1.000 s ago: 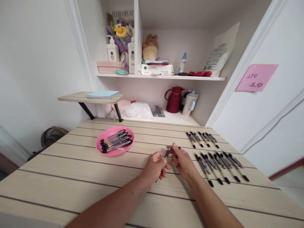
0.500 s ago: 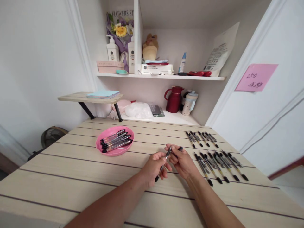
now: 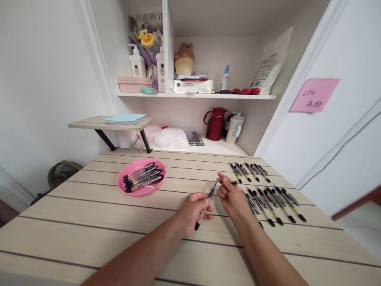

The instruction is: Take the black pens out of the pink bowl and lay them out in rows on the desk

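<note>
With our left hand (image 3: pixel 195 210) we pinch a gel pen (image 3: pixel 211 194) around its barrel, thumb and fingers closed on it, its bare tip slanting up and its black end down, above the wooden desk (image 3: pixel 89 206). Our right hand (image 3: pixel 233 198) is closed on what looks like the black cap (image 3: pixel 234 183), of which only one end shows. The tip sits just beside our right fingertips; we cannot tell whether it touches them.

If it does, a small jerk could leave ink on our skin. Our left hold looks light, so a bump to the lower end could twist the pen loose. The cap, smooth and mostly buried in our grasp, could slip and roll.

Our right wrist lies near the front row of pens (image 3: pixel 278 206); a careless sweep would probably knock the closest ones askew. The pink bowl (image 3: pixel 120 180) with more pens (image 3: pixel 144 178) stands well apart, so a bump there seems unlikely.
</note>
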`<action>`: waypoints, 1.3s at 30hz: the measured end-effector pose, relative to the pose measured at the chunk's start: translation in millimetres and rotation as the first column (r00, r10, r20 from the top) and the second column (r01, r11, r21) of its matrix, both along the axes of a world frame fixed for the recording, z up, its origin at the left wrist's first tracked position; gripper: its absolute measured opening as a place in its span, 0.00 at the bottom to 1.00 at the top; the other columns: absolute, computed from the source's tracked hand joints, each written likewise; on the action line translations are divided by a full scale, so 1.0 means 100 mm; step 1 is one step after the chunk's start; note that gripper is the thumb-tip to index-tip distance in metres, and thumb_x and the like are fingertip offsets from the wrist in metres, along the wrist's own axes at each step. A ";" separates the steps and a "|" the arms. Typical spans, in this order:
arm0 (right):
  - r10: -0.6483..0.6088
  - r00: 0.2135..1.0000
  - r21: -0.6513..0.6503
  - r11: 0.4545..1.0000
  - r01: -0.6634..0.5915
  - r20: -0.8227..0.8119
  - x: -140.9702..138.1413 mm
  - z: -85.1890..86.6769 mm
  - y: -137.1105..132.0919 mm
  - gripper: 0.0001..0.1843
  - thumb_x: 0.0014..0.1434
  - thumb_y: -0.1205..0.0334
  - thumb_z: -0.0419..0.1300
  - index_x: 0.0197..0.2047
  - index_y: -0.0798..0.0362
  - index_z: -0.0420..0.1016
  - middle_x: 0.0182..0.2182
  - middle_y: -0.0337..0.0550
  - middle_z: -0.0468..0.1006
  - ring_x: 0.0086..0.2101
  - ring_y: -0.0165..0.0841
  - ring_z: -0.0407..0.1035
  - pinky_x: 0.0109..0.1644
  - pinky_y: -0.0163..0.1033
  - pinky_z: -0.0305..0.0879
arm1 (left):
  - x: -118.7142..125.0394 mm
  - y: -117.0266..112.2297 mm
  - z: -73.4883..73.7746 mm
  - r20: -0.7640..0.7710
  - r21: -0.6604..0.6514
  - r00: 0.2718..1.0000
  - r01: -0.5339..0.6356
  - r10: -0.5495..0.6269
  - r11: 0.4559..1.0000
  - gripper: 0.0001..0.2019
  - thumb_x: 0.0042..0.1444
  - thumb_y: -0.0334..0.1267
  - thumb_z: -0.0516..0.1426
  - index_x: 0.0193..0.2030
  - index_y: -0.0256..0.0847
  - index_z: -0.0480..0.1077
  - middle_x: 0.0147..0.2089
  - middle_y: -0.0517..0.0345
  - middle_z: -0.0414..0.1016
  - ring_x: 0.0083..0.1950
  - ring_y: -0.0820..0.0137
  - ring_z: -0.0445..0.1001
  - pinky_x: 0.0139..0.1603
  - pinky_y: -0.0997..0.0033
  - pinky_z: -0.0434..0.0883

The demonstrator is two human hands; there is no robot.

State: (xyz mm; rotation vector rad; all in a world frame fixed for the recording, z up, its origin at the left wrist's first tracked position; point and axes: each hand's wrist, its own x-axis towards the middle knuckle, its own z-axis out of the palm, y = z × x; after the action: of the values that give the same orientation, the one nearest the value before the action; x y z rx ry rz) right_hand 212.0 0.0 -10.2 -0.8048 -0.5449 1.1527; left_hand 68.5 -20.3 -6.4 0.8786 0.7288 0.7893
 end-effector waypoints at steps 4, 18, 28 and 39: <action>-0.055 0.998 -0.021 0.998 0.055 -0.037 0.07 0.04 0.02 0.13 0.39 0.64 0.65 0.32 0.53 0.73 0.23 0.35 0.68 0.15 0.17 0.48 0.15 0.27 0.45 | 0.05 0.04 0.02 0.043 -0.004 0.998 -0.056 0.056 0.998 0.12 0.42 0.34 0.61 0.36 0.35 0.70 0.37 0.54 0.69 0.30 0.77 0.68 0.32 0.73 0.68; 0.104 0.939 -0.279 0.960 -0.009 0.327 0.30 0.06 -0.26 0.16 0.39 0.59 0.64 0.32 0.57 0.69 0.18 0.35 0.68 0.12 0.17 0.48 0.16 0.28 0.41 | 0.48 0.46 0.17 -0.059 -0.111 0.991 -0.123 0.117 0.986 0.05 0.45 0.30 0.57 0.29 0.35 0.63 0.23 0.59 0.66 0.23 0.77 0.67 0.25 0.76 0.66; 0.069 0.730 -0.215 0.971 0.109 0.680 0.45 0.06 -0.03 0.13 0.39 0.56 0.61 0.28 0.56 0.71 0.14 0.33 0.65 0.14 0.22 0.51 0.18 0.31 0.46 | 0.68 0.46 0.12 -0.098 -0.060 0.992 -0.090 0.084 0.994 0.10 0.38 0.35 0.62 0.27 0.34 0.66 0.21 0.61 0.65 0.15 0.86 0.51 0.16 0.81 0.40; 0.115 0.677 -0.197 0.979 0.045 0.727 0.41 0.19 0.18 0.15 0.44 0.51 0.58 0.26 0.55 0.68 0.19 0.36 0.69 0.15 0.21 0.51 0.17 0.30 0.47 | 0.57 0.71 0.06 0.102 -0.139 0.994 -0.023 0.037 0.990 0.15 0.36 0.38 0.64 0.26 0.36 0.64 0.22 0.65 0.63 0.16 0.87 0.47 0.16 0.82 0.38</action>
State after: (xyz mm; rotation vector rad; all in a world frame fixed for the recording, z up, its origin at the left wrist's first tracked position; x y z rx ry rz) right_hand 252.9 17.7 8.6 -1.4657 -1.1343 0.8839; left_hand 125.6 51.0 -0.2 0.6989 0.6970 0.7959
